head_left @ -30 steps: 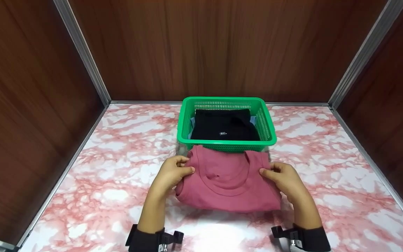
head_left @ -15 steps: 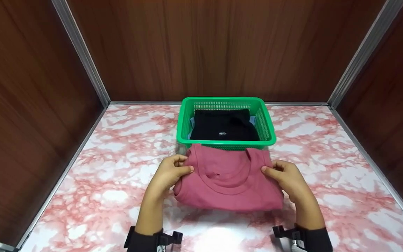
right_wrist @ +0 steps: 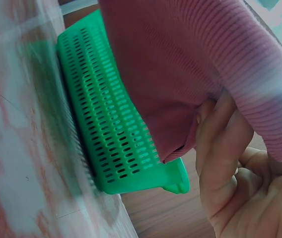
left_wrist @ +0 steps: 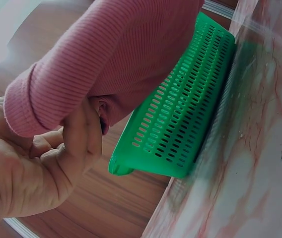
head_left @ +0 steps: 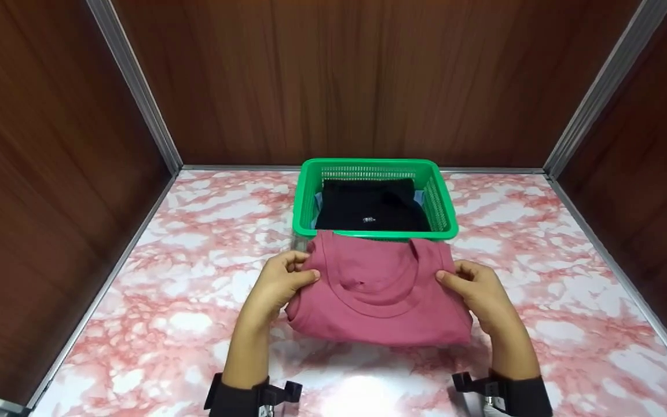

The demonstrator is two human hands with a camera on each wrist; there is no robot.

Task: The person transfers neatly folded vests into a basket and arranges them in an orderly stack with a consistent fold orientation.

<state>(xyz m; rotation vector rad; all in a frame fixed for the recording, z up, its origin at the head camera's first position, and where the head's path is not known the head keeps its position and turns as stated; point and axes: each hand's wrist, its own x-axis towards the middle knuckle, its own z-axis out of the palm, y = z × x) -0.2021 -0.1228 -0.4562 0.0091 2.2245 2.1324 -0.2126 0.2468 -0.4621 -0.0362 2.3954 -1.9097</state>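
Observation:
A folded dusty-pink shirt point(head_left: 380, 313) with a round neckline hangs between both hands, above the table in the wrist views. My left hand point(head_left: 278, 282) pinches its left side, thumb on top and fingers beneath. At the opposite side my right hand point(head_left: 480, 288) grips the cloth the same way. The shirt's far edge overlaps the front rim of a green plastic basket point(head_left: 448, 220) in the head view. Inside the basket lies a folded black garment point(head_left: 368, 202) with a small white mark, and light blue cloth point(head_left: 419, 197) peeks out beside it.
The basket stands on a red-and-white marbled table point(head_left: 183, 324), near the brown wood-grain back wall point(head_left: 356, 81). Side panels with metal edging point(head_left: 136, 87) enclose the table left and right. Black wrist straps point(head_left: 238, 399) with small mounts sit on both forearms.
Both hands have raised the pink shirt slightly and moved it toward the basket, so its far edge now covers part of the front rim. The hands have spread a little apart.

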